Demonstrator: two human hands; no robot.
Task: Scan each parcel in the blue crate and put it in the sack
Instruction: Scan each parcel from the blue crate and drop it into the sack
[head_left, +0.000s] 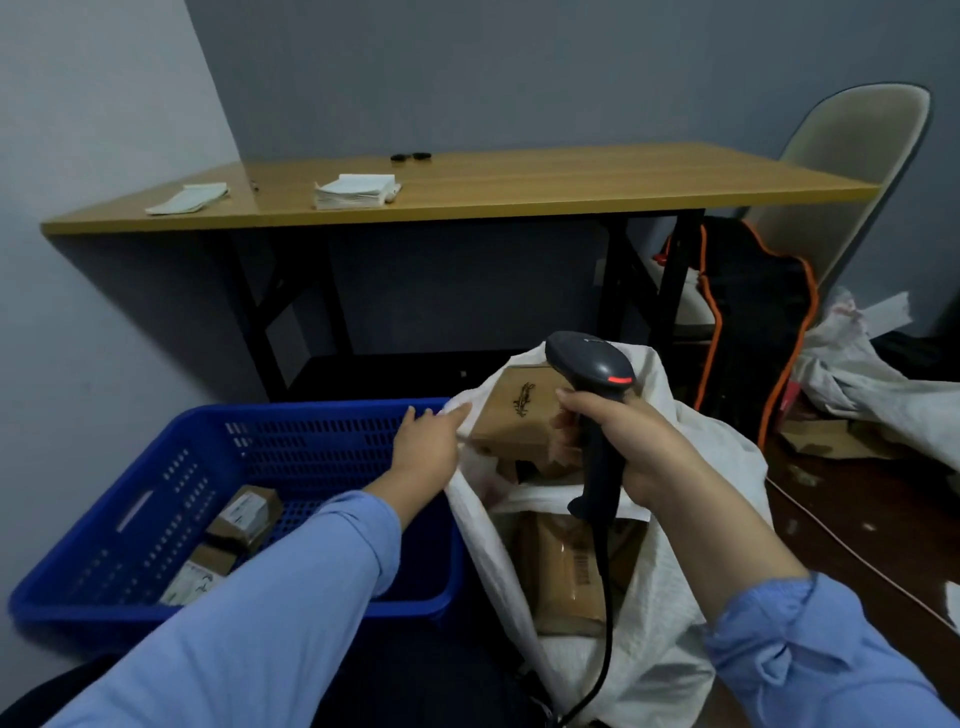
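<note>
The right hand (628, 447) is holding a dark grey barcode scanner (592, 364) with its grip curled tight around the handle. The scanner is standing almost straight up, with its long side running from top to bottom. Its rounded head is at the top, pointing away and a little to the left, and a red light is glowing on the head. Its black cord is hanging down from the bottom of the handle. Just behind the scanner, a brown cardboard parcel (514, 415) is sitting in the mouth of the white woven sack (675, 597), leaning with its printed face turned up. A flat brown packet (566, 571) is lying deeper inside the sack. The left hand (426, 447) is reaching to the sack's rim, its grip spread and its fingers straight, touching the cloth. The blue plastic crate (311, 431) is sitting just beside the sack on the left, and two small brown boxes (247, 514) are lying in its near left corner.
</note>
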